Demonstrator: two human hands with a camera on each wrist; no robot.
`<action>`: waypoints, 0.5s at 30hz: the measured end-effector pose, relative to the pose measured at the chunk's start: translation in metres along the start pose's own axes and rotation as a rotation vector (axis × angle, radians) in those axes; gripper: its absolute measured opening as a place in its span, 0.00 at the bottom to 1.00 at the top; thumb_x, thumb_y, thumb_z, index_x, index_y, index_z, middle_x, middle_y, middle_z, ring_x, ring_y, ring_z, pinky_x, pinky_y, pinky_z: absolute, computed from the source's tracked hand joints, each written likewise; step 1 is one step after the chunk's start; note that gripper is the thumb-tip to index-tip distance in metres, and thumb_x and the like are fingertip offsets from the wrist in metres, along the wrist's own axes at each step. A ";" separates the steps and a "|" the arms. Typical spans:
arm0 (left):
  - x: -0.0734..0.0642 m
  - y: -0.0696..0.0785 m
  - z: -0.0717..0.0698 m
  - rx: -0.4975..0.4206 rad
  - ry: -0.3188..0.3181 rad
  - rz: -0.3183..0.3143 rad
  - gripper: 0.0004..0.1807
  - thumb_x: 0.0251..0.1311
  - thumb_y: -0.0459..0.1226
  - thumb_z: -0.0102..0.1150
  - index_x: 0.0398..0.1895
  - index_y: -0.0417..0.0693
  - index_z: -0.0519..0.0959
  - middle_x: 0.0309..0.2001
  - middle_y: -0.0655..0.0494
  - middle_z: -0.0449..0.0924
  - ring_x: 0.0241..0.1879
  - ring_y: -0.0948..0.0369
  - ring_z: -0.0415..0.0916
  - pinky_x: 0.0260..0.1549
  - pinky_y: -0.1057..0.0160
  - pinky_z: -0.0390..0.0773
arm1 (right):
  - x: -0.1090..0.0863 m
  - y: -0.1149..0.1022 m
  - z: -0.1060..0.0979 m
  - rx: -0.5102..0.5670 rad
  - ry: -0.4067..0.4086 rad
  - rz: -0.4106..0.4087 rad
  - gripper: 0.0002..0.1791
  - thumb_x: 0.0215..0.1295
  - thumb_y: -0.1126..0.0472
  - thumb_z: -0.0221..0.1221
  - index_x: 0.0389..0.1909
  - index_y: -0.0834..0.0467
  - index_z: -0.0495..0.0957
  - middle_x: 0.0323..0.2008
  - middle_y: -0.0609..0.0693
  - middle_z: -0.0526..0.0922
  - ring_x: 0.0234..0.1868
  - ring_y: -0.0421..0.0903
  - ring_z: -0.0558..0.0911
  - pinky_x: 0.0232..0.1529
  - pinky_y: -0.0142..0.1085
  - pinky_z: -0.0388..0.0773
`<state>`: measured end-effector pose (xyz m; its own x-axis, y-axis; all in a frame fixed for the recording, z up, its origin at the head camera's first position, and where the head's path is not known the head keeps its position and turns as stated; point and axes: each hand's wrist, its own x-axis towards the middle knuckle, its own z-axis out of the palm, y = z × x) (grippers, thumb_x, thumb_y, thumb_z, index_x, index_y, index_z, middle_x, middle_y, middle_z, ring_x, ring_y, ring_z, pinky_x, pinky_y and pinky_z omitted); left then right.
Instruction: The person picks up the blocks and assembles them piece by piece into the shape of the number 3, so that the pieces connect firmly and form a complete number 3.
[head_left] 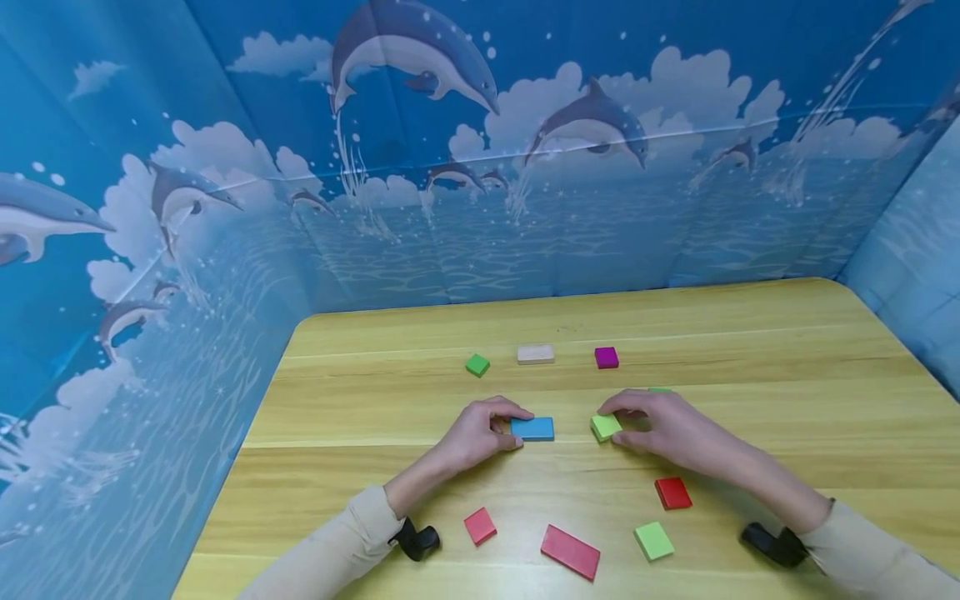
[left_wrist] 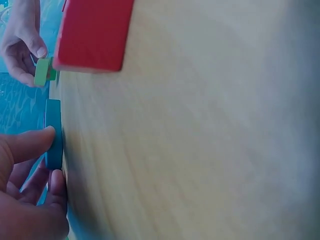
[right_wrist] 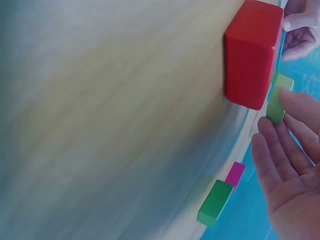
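My left hand point(head_left: 480, 429) pinches the left end of a flat blue rectangular block point(head_left: 534, 429) between thumb and fingers, near the middle of the table. The same blue block point(left_wrist: 54, 135) stands out along the table line in the left wrist view. To its right, my right hand point(head_left: 667, 425) pinches a light green square block point(head_left: 604, 427), seen close up as a green block point(right_wrist: 280, 99) in the right wrist view. A short gap separates the two held blocks. Behind the right hand a green block point(head_left: 660, 390) is mostly hidden.
Farther back lie a green block point(head_left: 477, 365), a whitish block point(head_left: 536, 355) and a purple block point(head_left: 607, 357). Nearer are a pink square point(head_left: 480, 527), a pink-red rectangle point(head_left: 571, 552), a red block point(head_left: 672, 493) and another light green square point(head_left: 654, 541). A dolphin-print curtain point(head_left: 495, 242) encloses the table.
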<state>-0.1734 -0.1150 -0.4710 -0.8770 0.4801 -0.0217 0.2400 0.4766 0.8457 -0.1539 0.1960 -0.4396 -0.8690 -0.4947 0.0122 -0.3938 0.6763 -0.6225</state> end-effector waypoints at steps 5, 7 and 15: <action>-0.001 0.000 0.001 -0.011 0.010 0.001 0.17 0.54 0.28 0.70 0.46 0.52 0.87 0.48 0.63 0.81 0.42 0.60 0.74 0.35 0.67 0.72 | 0.004 -0.003 0.002 0.025 -0.022 0.016 0.20 0.59 0.59 0.69 0.53 0.49 0.81 0.50 0.42 0.81 0.49 0.43 0.80 0.51 0.45 0.77; -0.001 0.000 0.002 -0.014 0.015 0.005 0.16 0.54 0.27 0.70 0.45 0.52 0.87 0.48 0.63 0.81 0.45 0.61 0.74 0.35 0.68 0.71 | 0.006 -0.003 0.002 0.032 -0.027 0.022 0.19 0.60 0.58 0.69 0.53 0.49 0.81 0.50 0.42 0.81 0.49 0.44 0.80 0.51 0.45 0.77; 0.000 0.000 0.003 -0.032 0.011 0.024 0.15 0.54 0.27 0.69 0.43 0.51 0.88 0.49 0.66 0.81 0.50 0.64 0.74 0.36 0.68 0.70 | 0.012 -0.005 0.006 0.034 -0.026 0.010 0.19 0.60 0.59 0.69 0.53 0.50 0.81 0.50 0.43 0.82 0.50 0.46 0.81 0.51 0.45 0.77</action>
<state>-0.1720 -0.1129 -0.4731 -0.8756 0.4830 0.0049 0.2480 0.4409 0.8626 -0.1602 0.1835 -0.4405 -0.8644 -0.5026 -0.0146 -0.3743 0.6626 -0.6487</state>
